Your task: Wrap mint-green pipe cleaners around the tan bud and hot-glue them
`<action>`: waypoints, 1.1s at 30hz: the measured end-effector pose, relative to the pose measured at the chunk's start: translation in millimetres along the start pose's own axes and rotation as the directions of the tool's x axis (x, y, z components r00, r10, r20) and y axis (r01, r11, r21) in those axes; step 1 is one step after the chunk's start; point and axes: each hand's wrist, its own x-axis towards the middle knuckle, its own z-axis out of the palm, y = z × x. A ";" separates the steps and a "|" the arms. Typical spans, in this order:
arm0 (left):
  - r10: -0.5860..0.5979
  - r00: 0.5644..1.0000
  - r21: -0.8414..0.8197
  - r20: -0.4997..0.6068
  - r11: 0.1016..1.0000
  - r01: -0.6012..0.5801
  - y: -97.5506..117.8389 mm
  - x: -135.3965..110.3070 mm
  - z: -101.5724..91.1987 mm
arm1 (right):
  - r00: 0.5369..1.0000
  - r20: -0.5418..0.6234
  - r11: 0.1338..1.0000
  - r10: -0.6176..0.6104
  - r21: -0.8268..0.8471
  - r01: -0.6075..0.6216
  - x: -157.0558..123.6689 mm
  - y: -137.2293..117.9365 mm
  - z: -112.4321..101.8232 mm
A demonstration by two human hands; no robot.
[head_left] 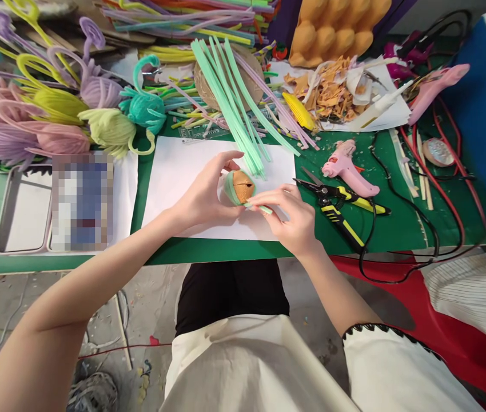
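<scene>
Worktop: one, green, crowded along the back and both sides.
Strip-wound forms: several, in yellow, lilac, pink and teal, massed at the left.
White sheet: one, flat on the worktop, beneath both hands.
Mint strips: one loose bundle, uncut lengths by the look of them, near ends lying over the sheet just beyond the hands.
Pliers: one pair, black and yellow, handles apart, beside the right hand.
Left hand: fingers and thumb curved about the left of the ball, holding it above the sheet.
Right hand: fingers pinching a green piece at the ball's lower right edge.
Pink glue gun: one, on its side beyond the pliers.
Orange ball: one, between the hands; pale green material lines its left and lower edge. Covering judged partial: the orange face remains bare, a dark split across it; far side hidden, extent there not determinable.
Short mint length: one, in the right fingers, apparently not yet laid down fully.
</scene>
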 end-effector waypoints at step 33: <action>0.020 0.999 0.095 0.034 0.995 -0.023 -5.8 3.8 -10.5 | 0.940 0.045 0.923 0.338 0.179 -0.341 8.0 2.5 11.2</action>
